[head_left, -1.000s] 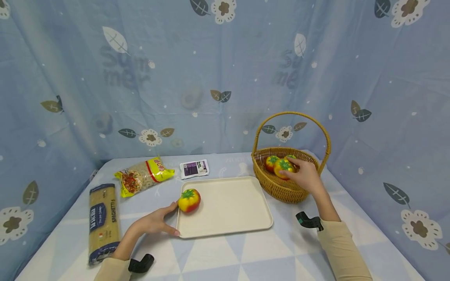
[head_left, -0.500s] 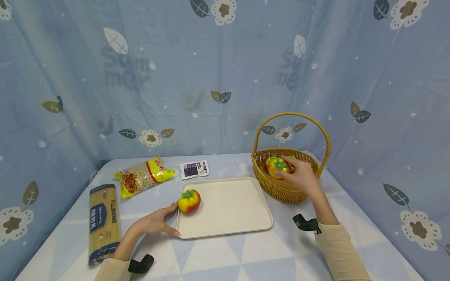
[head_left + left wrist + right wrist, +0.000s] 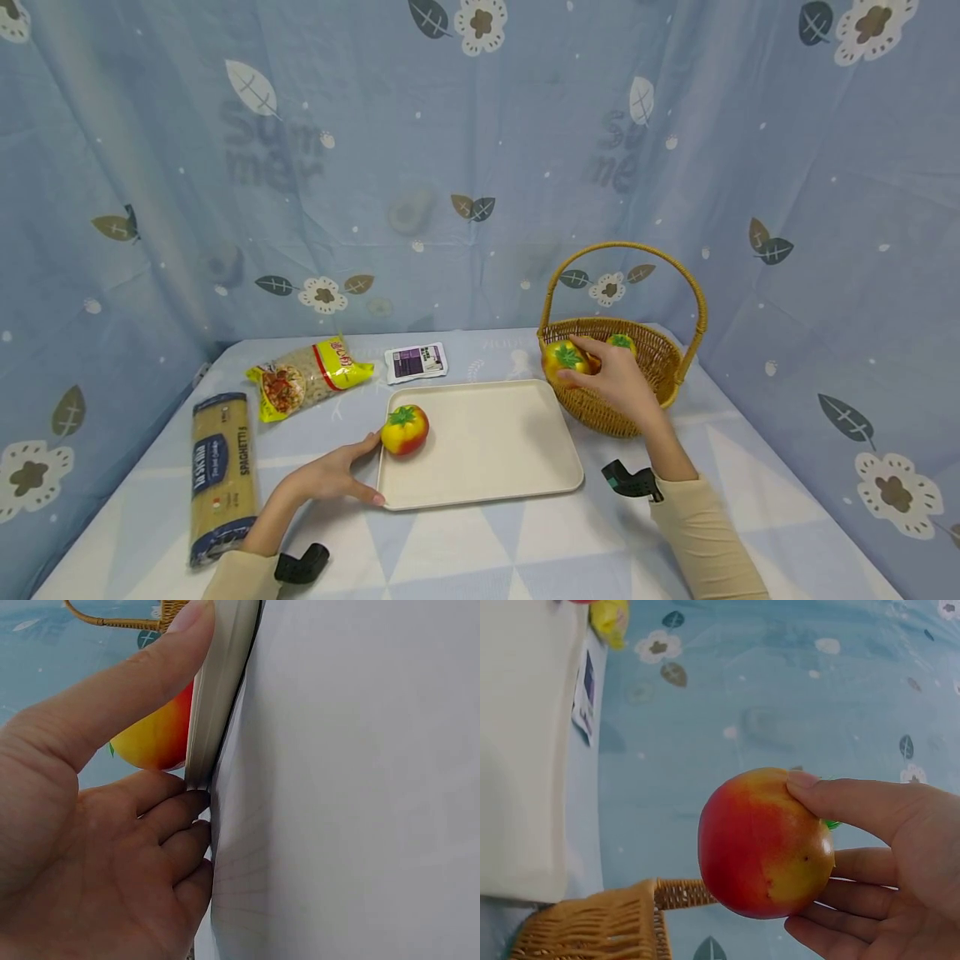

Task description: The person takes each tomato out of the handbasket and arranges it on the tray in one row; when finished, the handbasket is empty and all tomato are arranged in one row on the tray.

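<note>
Q. Which step is shown?
A. The transfer of a fruit is judged to be in hand, at its lifting stage. A round, glossy, red-and-yellow fruit with a green crown (image 3: pixel 562 362) is pinched between the thumb and fingers of the right grip (image 3: pixel 618 379). Below the right grip, an oval, tan wicker basket with a hooped handle (image 3: pixel 600 412) is seen; the fruit appears to be raised by its left rim.

Q. How is the left grip (image 3: pixel 330 477) set?
A. Nothing is enclosed by it. Its thumb and fingers are spread wide along the edge of a shallow, cream, rectangular tray (image 3: pixel 487 442), which is presumably being steadied. Just beside its fingertips, a similar red-and-yellow fruit (image 3: pixel 405 432) is borne by the tray.

Q. What is called for by the next move?
A. By judgement, a carry to the left of the right grip, followed by lowering onto bare tray. A firm pinch is advised, the skin being smooth-looking. Behind the right grip, another green-crowned fruit (image 3: pixel 622 342) is contained in the basket; a repeat may be required.
</note>
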{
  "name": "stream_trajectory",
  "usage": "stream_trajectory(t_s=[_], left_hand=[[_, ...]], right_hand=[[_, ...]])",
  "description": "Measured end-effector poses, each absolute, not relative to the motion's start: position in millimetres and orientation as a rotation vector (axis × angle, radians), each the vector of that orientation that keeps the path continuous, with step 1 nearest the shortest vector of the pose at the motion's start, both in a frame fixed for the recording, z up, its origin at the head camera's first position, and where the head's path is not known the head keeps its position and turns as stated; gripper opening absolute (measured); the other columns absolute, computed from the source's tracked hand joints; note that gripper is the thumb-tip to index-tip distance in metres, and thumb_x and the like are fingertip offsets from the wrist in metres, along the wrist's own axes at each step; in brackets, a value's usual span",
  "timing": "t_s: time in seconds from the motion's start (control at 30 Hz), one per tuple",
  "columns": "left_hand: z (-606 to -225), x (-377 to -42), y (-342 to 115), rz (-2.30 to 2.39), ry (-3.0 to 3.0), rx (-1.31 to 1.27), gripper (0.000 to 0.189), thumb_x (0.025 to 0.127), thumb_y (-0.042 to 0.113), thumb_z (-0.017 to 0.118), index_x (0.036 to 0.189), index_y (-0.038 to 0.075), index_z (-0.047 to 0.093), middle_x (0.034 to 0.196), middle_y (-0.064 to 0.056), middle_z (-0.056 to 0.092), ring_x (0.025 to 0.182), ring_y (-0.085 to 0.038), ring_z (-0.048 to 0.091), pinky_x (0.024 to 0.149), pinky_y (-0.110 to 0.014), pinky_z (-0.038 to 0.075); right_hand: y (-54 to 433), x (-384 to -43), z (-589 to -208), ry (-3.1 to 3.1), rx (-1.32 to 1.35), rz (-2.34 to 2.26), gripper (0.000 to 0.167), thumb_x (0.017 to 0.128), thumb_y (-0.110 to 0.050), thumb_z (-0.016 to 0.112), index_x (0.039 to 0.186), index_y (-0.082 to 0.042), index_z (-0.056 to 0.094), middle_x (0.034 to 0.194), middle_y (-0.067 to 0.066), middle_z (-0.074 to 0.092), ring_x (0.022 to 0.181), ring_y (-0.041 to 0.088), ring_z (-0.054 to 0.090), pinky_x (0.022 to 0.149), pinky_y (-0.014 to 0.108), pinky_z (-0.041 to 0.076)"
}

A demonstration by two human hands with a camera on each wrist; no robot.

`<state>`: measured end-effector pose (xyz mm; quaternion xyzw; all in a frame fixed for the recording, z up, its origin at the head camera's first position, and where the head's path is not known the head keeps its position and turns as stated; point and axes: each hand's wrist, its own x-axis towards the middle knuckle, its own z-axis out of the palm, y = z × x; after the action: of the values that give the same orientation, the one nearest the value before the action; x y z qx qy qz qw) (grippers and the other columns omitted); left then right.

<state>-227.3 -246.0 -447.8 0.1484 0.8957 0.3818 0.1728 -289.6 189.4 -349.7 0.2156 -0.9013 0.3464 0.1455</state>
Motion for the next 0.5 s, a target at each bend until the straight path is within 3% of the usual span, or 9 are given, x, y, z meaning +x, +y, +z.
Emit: stream_trajectory(t_s=[0.5], left_hand=[[-445,-226,-244,1.081,2.546,0.399,0.111,0.069,0.030,0.087,0.148,-0.010,0.021,0.152,-0.032,0.017,0.140,-0.049,0.015,0.113,-0.061,0.015]], right_hand=[[160,-291,-360,-2.615,0.714,1.001,0.063,0.081,-0.032,0.079,0.133,-0.003,0.058,0.122,0.013,0.064,0.100,0.024,0.062,0.078,0.038,0.055]])
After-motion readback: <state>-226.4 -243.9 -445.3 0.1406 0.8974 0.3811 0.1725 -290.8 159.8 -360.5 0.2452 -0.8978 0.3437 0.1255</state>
